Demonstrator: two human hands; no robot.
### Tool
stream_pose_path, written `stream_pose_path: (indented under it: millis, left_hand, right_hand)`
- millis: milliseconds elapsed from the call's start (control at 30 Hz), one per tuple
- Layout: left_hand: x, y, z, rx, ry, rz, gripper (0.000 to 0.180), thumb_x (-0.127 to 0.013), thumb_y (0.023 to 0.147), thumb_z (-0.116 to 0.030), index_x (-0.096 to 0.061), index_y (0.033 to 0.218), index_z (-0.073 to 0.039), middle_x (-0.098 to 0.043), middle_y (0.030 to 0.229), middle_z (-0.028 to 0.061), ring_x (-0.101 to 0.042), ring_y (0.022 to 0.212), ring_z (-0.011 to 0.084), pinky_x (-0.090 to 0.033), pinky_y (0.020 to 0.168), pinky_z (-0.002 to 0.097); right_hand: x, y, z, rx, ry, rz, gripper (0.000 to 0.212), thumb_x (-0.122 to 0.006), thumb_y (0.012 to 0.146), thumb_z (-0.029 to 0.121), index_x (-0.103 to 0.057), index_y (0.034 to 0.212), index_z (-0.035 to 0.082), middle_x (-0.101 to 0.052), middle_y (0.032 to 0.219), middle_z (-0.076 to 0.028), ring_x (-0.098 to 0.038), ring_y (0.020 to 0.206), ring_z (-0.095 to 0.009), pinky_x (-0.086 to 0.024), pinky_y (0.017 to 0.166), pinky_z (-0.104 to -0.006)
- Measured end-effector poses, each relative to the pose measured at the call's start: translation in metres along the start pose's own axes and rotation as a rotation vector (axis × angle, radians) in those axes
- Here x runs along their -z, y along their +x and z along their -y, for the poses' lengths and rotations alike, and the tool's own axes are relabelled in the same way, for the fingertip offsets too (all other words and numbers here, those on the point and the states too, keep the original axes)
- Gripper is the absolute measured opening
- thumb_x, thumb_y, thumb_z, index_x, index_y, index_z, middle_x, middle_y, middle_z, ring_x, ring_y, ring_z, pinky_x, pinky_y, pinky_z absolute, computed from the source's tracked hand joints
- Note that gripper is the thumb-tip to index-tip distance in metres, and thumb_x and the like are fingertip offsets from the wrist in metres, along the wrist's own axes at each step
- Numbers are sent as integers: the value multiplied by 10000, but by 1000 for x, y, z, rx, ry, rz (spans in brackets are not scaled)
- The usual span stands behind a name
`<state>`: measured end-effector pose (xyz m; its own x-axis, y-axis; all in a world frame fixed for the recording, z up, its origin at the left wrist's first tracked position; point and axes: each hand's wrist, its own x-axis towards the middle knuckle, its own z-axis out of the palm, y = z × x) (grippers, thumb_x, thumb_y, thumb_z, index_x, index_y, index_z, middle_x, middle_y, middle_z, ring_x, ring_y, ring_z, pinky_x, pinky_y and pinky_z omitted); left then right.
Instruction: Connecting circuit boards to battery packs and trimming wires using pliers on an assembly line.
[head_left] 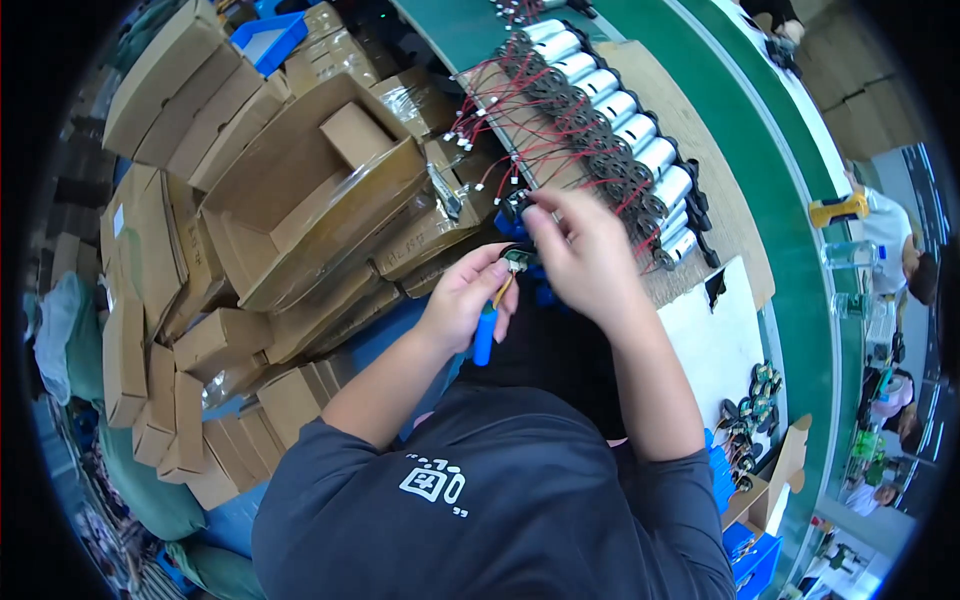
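Note:
In front of my chest, my left hand (462,298) is closed, its thumb and fingers pinching a small green circuit board (515,258). Thin orange-yellow wires run down from that board to a blue cylindrical battery (485,338), which hangs below the fingers. My right hand (592,252), a little blurred, is curled with thumb and index finger close together, just right of the board. Beside its fingertips is a dark round part (516,204); whether the fingers grip it or a thin wire I cannot make out.
Silver cylindrical motors (637,133) with black ends and red wires stand in a row on a board at the green bench (735,110). Cardboard boxes (290,215) pile up at left. Small wired circuit boards (765,385) lie at right. Other people work beyond the bench.

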<state>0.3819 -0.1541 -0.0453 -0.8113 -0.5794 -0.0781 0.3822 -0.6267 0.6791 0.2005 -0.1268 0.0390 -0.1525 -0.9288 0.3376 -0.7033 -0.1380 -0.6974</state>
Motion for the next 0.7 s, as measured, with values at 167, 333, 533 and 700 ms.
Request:
stream_pose_path:
  millis: [167, 333, 533, 700]
  left_hand:
    - [28, 4, 6, 72, -61, -252, 253, -457, 1035, -238, -478, 1243, -96, -648, 977, 168, -518, 423, 166, -427, 393, 286]
    - [31, 16, -4, 46, -180, -314, 234, -476, 1024, -255, -493, 1186, -86, -652, 999, 180, -532, 450, 164, -431, 408, 276]
    - [42, 32, 8, 46, -163, -255, 229, -488, 1012, -238, -502, 1173, -76, -656, 1082, 189, -562, 492, 165, -438, 418, 278]
    - [37, 39, 9, 85, -189, -237, 240, -483, 1000, -213, -510, 1190, -68, -635, 1211, 188, -615, 578, 176, -441, 426, 266]
  right_hand:
    - [-8, 33, -21, 385, -597, 145, 109, -687, 811, 98, -702, 912, 60, -634, 938, -71, -612, 895, -238, -463, 794, -370]
    - [-13, 46, -29, 441, -787, 188, 137, -707, 755, 112, -684, 888, 95, -620, 943, -45, -563, 990, -247, -399, 871, -396]
    - [-13, 36, -33, 398, -870, 254, 157, -720, 772, 145, -649, 904, 100, -593, 915, -43, -564, 974, -249, -384, 915, -419]
    - [1, 35, -40, 432, -829, 325, 132, -704, 799, 146, -627, 897, 101, -586, 895, -52, -564, 958, -262, -379, 955, -426]
